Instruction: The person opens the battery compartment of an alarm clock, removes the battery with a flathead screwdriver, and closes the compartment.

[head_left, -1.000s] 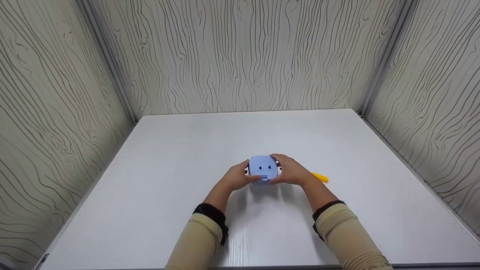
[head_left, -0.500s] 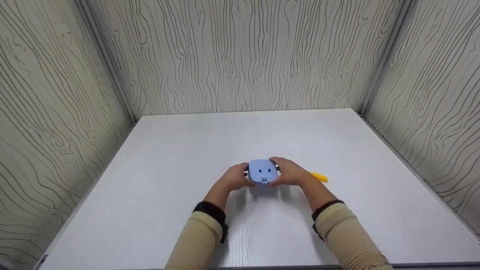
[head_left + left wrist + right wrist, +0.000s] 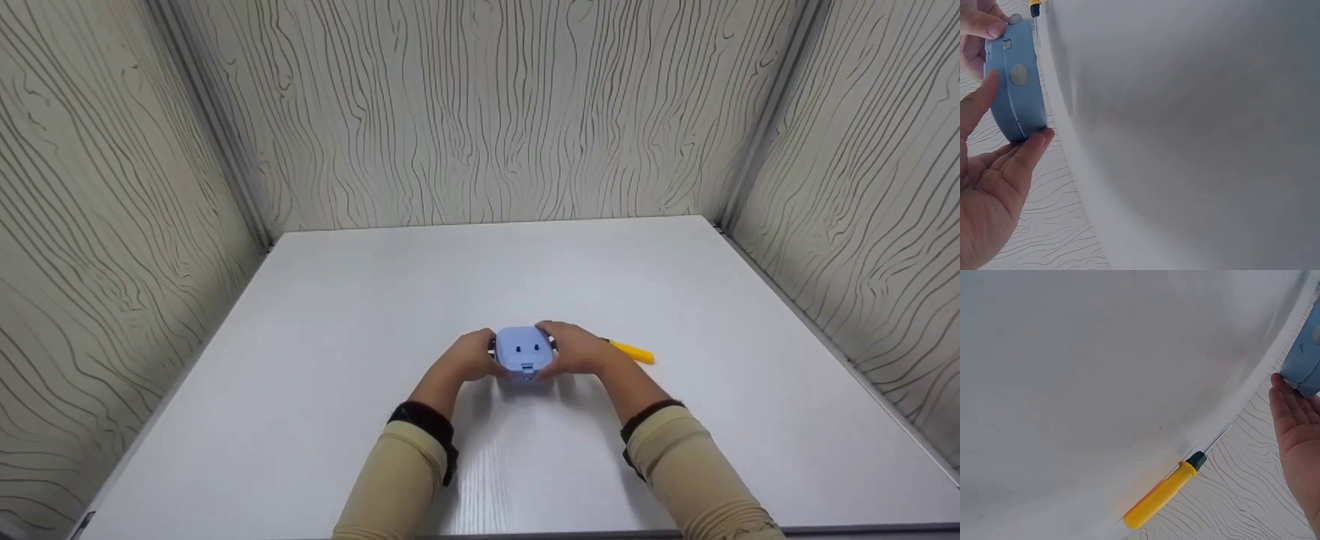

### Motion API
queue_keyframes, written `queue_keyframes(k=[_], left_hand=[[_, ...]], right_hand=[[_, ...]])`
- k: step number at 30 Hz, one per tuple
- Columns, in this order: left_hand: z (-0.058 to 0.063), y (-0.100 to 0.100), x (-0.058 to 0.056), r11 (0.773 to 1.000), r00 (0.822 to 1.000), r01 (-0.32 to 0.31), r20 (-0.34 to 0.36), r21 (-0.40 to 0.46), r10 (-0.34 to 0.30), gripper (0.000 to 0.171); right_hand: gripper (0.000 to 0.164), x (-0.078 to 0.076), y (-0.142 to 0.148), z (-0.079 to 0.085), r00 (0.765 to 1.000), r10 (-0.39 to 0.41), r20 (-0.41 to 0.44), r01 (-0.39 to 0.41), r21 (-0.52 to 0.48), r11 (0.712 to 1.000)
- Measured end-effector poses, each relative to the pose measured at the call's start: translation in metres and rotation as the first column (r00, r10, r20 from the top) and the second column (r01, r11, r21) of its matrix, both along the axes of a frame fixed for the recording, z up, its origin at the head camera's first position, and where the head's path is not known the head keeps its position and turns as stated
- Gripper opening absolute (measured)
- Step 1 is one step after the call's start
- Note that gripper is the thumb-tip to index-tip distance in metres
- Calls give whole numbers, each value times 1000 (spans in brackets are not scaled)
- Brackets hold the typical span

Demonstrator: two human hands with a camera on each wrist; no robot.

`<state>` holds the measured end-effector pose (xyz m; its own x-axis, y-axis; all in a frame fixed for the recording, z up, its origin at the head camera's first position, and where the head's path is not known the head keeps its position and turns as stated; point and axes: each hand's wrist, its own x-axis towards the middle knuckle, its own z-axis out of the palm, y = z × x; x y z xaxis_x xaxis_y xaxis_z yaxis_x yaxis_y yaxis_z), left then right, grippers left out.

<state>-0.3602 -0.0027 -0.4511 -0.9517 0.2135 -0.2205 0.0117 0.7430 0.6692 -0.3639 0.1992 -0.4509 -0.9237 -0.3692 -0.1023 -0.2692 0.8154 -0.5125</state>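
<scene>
A light-blue plastic case (image 3: 523, 345) with rounded corners, two dark eye dots and a small front latch is held between both hands over the table. My left hand (image 3: 469, 356) grips its left side, fingers behind and thumb at the near edge. My right hand (image 3: 577, 349) grips the opposite side the same way. In the left wrist view, the blue case (image 3: 1002, 109) shows a seam along its side and a pale round knob (image 3: 1019, 75); the lid looks closed. A yellow-handled screwdriver (image 3: 1159, 498) lies on the table beyond my right wrist.
The white table (image 3: 360, 300) stretches around the hands. Wood-grain patterned panels (image 3: 480, 112) stand behind it and at both sides. In the head view, the right hand and forearm hide part of the screwdriver (image 3: 634, 352).
Both hands have brought the case slightly nearer to me, tilting it a little. My left thumb has slid from its front face to the near edge. More of the screwdriver shows.
</scene>
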Motion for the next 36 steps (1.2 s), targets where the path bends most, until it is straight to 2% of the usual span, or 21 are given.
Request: queue_keyframes(k=[12,19,24,29,36], left_hand=[[-1,1,2,998,1000,21,14,-65,-20,66],[-3,1,3,992,999,41,-9,-123,-42,64],[-4,1,3,992,999,35,5,-124,-34,62],[-3,1,2,991,999,36,-3,-127,-37,56],[-4,3,1,992,1000,2,14,-129,0,55]], right_hand=[[96,2,-3,-2,998,-12,56,9,61,998],[94,3,-5,-3,1000,19,24,-22,110,994],[96,5,-6,-3,1000,12,19,-15,142,990],[96,6,-6,-3,1000,4,20,-7,130,991],[96,5,-7,-4,999,0,35,-5,118,993]])
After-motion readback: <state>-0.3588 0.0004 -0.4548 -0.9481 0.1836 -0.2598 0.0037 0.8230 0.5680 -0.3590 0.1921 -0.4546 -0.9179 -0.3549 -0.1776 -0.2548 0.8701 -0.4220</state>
